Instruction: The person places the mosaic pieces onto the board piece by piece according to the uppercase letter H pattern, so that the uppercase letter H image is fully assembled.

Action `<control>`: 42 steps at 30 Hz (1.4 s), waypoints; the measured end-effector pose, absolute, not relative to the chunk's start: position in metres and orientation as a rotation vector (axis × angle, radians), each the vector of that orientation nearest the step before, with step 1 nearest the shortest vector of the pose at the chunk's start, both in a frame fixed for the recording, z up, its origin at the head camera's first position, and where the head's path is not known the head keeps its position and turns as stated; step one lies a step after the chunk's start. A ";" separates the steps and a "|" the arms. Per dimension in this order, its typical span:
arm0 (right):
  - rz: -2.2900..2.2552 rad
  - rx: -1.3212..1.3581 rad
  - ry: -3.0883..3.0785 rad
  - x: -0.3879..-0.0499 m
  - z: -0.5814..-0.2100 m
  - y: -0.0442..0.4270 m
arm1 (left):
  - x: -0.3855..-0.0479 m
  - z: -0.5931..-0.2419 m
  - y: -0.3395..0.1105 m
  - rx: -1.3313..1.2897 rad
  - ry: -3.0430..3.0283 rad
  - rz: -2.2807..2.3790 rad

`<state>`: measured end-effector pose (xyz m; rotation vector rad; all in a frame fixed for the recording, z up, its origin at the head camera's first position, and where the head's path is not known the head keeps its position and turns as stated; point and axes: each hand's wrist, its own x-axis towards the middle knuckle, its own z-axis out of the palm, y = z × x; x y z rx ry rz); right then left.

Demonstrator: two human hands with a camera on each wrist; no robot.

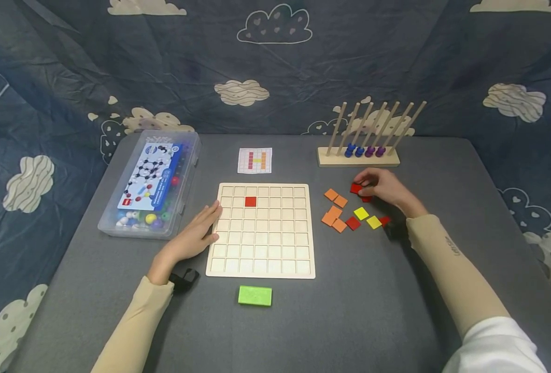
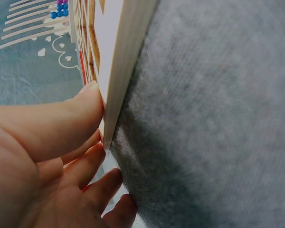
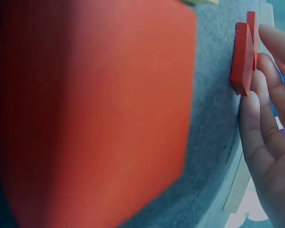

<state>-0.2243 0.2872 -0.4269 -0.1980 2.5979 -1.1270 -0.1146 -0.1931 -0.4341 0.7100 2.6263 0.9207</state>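
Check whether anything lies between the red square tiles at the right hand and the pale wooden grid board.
Two flat orange square tiles lie between the red tiles by the right hand and the board; being so low, they probably wouldn't block a lifted tile.

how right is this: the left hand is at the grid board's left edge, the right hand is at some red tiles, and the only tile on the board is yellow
Not quite: the only tile on the board is red, not yellow, as the head view shows. The left hand and right hand are placed as you say.
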 end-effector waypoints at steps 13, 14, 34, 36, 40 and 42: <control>-1.061 -0.232 2.649 -0.228 -0.427 0.278 | -0.113 -0.432 -0.193 0.720 2.641 0.928; -1.065 -0.240 2.645 -0.228 -0.426 0.279 | -0.113 -0.432 -0.193 0.722 2.641 0.928; -1.424 -0.418 2.294 -0.228 -0.408 0.217 | -0.112 -0.430 -0.191 0.713 2.631 0.943; -1.431 -0.459 2.265 -0.228 -0.407 0.200 | -0.113 -0.431 -0.192 0.718 2.632 0.943; -1.421 -0.535 2.231 -0.225 -0.406 0.164 | -0.113 -0.432 -0.192 0.726 2.634 0.940; -1.400 -0.572 2.229 -0.225 -0.409 0.146 | -0.113 -0.433 -0.193 0.730 2.636 0.936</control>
